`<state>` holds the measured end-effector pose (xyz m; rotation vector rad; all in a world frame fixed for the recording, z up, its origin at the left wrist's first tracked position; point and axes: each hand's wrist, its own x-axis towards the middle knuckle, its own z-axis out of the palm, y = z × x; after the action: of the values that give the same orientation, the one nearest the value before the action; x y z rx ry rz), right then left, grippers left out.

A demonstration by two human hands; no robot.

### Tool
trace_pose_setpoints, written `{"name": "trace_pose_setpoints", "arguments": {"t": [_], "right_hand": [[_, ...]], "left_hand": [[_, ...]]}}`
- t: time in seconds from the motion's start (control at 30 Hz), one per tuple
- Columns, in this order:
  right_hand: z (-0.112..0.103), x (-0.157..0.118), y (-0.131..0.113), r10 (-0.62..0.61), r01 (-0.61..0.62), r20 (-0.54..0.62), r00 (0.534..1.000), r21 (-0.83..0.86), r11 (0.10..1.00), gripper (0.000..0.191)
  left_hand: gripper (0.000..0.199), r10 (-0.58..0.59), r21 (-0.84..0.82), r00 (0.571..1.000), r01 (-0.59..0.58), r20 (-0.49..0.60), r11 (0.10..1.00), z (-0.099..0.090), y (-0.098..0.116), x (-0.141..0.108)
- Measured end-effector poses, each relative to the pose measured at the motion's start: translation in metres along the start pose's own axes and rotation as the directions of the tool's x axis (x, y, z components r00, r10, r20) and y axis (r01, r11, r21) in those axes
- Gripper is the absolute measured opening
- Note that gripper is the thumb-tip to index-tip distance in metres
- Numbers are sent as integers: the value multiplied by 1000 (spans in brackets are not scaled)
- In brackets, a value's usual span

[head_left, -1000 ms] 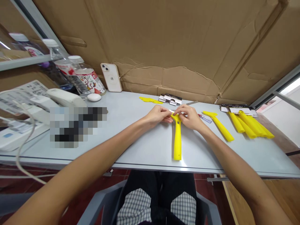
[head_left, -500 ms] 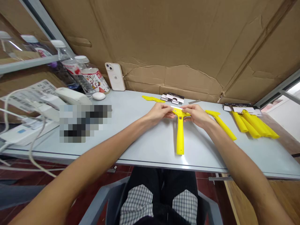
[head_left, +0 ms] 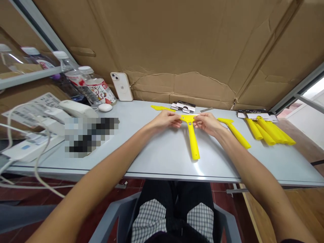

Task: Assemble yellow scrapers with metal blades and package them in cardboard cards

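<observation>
A yellow scraper [head_left: 193, 141] with a T-shaped head lies between my hands, its handle pointing toward me. My left hand [head_left: 165, 120] is closed on the left end of the head, thumb on top. On the right end, my right hand [head_left: 207, 123] pinches the head the same way. A thin white strip shows along the far edge of the head. Right of my right hand lies another yellow scraper [head_left: 238, 135]. Behind my hands are a flat yellow piece [head_left: 162, 108], a stack of black-and-white cards [head_left: 183, 107] and a small metal blade [head_left: 207, 109].
Several yellow handles [head_left: 272, 131] with cards lie at the right of the grey table [head_left: 157, 165]. A phone [head_left: 122, 86] leans against the cardboard at the back. Bottles [head_left: 101, 89], a white mouse [head_left: 105, 107], cables and a power strip [head_left: 27, 146] are at left.
The scraper's handle has swung slightly, its lower end now further right relative to the head. Both hands keep their hold. The whole view has shifted a little.
</observation>
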<state>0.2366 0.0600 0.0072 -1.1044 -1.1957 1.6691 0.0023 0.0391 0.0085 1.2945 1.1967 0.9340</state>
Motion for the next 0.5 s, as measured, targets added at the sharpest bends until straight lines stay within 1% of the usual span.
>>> {"name": "trace_pose_setpoints", "arguments": {"t": [0.03,0.07,0.1,0.13,0.17,0.2,0.23,0.27,0.3,0.33,0.4,0.5], "right_hand": [[1,0,1,9,-9,-6,1000,-7,1000,14],[1,0,1,17,-17,-8,1000,-15,1000,14],[1,0,1,21,-21,-4,1000,-22,1000,14],[1,0,1,23,-23,3,1000,-26,999,14],[1,0,1,22,-21,10,1000,-27,999,14],[0,0,1,17,-16,13,1000,-27,1000,14],[-1,1,1,11,-10,12,1000,-26,1000,14],[-2,1,0,5,-4,10,1000,-26,1000,14],[-2,2,0,-1,1,7,1000,-26,1000,15],[-3,2,0,-5,5,5,1000,-26,1000,15],[-4,3,0,-7,7,6,1000,-26,1000,16],[-4,2,-1,-14,14,-3,1000,-29,999,16]], "left_hand": [[23,21,127,999,-24,25,992,-8,5,-3],[27,58,262,998,-61,21,963,-17,10,-7],[31,114,422,993,-90,-33,902,-28,14,-11],[34,180,594,974,-63,-141,802,-40,17,-15],[41,256,727,926,28,-277,687,-53,18,-18],[49,316,797,862,152,-396,584,-67,17,-21],[57,338,817,815,259,-471,514,-80,15,-22],[63,320,807,786,348,-529,477,-92,11,-22],[68,272,780,768,425,-579,459,-104,6,-21],[73,206,756,766,480,-608,445,-114,1,-19],[78,131,724,755,541,-643,428,-130,-8,-16],[79,92,689,735,575,-672,440,-140,-15,-14]]}}
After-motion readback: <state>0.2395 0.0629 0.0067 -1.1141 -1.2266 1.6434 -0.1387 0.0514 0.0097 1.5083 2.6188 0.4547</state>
